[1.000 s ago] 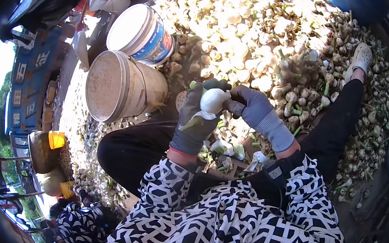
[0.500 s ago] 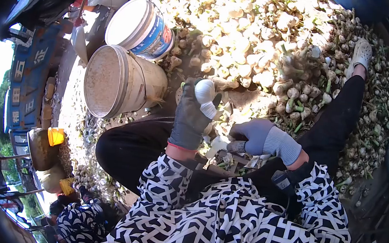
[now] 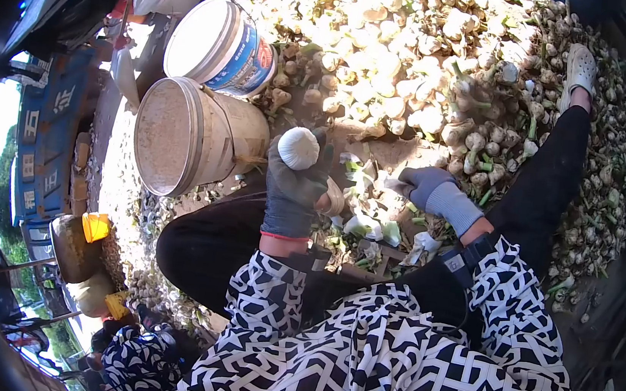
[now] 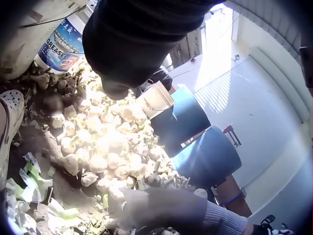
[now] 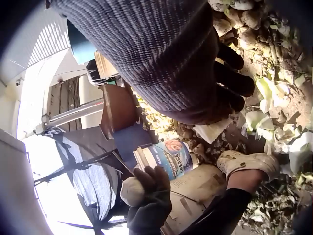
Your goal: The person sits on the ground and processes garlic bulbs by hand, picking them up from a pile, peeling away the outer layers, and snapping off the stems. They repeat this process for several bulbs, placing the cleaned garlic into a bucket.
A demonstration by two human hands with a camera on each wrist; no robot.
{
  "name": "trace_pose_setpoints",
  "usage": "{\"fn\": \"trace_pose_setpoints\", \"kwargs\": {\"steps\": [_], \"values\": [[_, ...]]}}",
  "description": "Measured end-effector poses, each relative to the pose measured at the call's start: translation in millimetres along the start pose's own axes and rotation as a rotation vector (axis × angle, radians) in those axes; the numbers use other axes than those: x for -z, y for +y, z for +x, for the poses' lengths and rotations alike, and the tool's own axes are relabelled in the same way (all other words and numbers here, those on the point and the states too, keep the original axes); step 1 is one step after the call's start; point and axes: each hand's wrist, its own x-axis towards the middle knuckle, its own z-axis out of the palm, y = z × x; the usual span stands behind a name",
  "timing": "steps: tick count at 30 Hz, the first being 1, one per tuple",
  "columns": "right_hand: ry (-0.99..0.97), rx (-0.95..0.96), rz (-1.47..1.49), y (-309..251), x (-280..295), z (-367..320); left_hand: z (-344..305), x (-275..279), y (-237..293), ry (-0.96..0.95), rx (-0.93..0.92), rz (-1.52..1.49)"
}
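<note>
My gloved left hand [image 3: 293,186] holds a peeled white garlic bulb [image 3: 299,148] by its fingers, close to the right side of the open bucket [image 3: 201,138]. In the right wrist view the same garlic bulb [image 5: 132,191] sits against the dark glove. The left wrist view has the bulb hidden behind the dark glove and sleeve. My gloved right hand [image 3: 433,189] is apart from the bulb, low over the ground to the right. A pale strip of garlic skin [image 5: 213,129] is pinched at its fingertips. Loose peelings [image 3: 372,228] lie between my legs.
A big heap of garlic bulbs [image 3: 389,51] spreads ahead and to the right. Behind the open bucket stands a white lidded bucket [image 3: 240,58] with a blue label. My shoe [image 3: 581,69] rests among the garlic. Another person [image 3: 139,364] is at lower left.
Both hands were together at the bulb. The left hand has moved left toward the bucket with the bulb, while the right hand has drawn away, first downward, then slightly forward.
</note>
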Motion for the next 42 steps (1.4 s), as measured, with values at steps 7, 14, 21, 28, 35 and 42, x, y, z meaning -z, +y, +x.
{"fn": "trace_pose_setpoints", "kwargs": {"steps": [7,14,21,28,35,42], "values": [[-0.352,0.019,-0.412,-15.2,-29.8,36.3,-20.2,-41.8,128.0,-0.099,-0.365,-0.369],[0.486,0.305,-0.723,-8.1,-89.9,213.0,-3.1,-34.6,12.8,0.152,0.110,-0.068],[0.083,0.036,-0.360,-17.7,-33.5,226.7,39.2,32.6,-52.6,-0.003,0.003,0.701],[0.222,0.033,1.798,-32.1,0.8,94.7,36.4,22.4,-73.4,-0.183,-0.559,1.343],[0.526,0.193,0.830,-34.4,31.7,34.1,-6.9,-13.7,-67.1,-0.348,-0.597,1.188],[0.415,0.303,1.048,-29.8,37.6,-19.7,-57.8,-64.5,-20.2,-0.494,-0.032,0.796]]}}
